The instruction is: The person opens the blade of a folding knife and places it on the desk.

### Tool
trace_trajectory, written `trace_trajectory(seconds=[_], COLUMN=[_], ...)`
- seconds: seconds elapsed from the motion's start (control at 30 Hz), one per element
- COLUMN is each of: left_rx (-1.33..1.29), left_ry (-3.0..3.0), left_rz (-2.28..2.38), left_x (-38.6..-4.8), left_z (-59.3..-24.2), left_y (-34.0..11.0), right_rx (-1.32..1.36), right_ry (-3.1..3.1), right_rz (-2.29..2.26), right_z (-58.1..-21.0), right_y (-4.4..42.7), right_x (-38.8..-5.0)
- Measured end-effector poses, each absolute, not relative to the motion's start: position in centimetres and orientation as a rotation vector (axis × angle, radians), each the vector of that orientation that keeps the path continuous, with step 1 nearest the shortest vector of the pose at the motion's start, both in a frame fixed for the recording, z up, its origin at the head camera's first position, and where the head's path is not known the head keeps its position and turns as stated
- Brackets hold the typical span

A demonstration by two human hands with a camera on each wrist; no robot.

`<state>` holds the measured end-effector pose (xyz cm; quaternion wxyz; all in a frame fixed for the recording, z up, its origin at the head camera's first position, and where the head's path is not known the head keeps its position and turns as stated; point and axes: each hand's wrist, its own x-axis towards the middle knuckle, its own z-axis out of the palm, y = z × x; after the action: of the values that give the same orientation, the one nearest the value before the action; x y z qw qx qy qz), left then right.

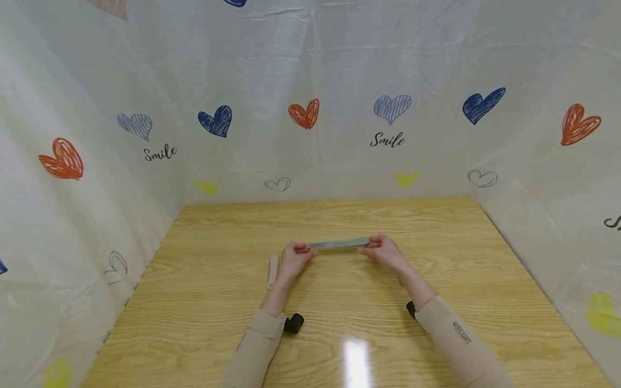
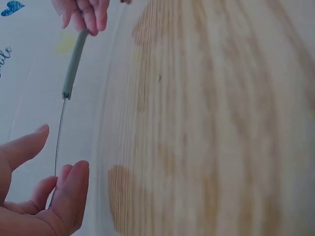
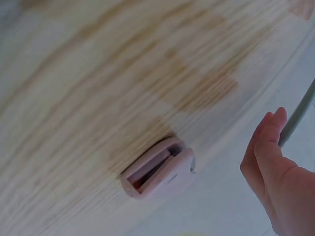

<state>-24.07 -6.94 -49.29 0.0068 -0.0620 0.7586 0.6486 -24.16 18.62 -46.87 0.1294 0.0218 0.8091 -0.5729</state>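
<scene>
A folding knife (image 1: 350, 243) with a pale green handle and its blade out is held level above the table between both hands. My left hand (image 1: 294, 261) holds the blade's tip end among its fingers, the thumb standing apart from the blade in the left wrist view. At the far end of the handle (image 2: 75, 64), my right hand (image 1: 386, 251) grips with its fingertips; the right wrist view hides part of this hold. Beside my left wrist lies a slim pink folded item (image 1: 273, 271).
A pink slotted object (image 3: 160, 169) sits on the wooden table (image 1: 204, 237), low in the right wrist view; the right forearm mostly hides that spot in the head view. Behind the table hangs a white curtain (image 1: 339, 161) printed with hearts.
</scene>
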Motion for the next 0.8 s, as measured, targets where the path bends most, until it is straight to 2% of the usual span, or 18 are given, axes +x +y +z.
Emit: trace_trajectory(seconds=[0.8], left_rx=[-0.008], left_ry=[2.557], left_rz=[1.663], left_x=[-24.81], left_z=[-50.18], left_y=[-7.84], right_rx=[0.051], right_ry=[2.327], right_rz=[-1.430], right_z=[-47.88], right_y=[18.42], right_x=[-24.53])
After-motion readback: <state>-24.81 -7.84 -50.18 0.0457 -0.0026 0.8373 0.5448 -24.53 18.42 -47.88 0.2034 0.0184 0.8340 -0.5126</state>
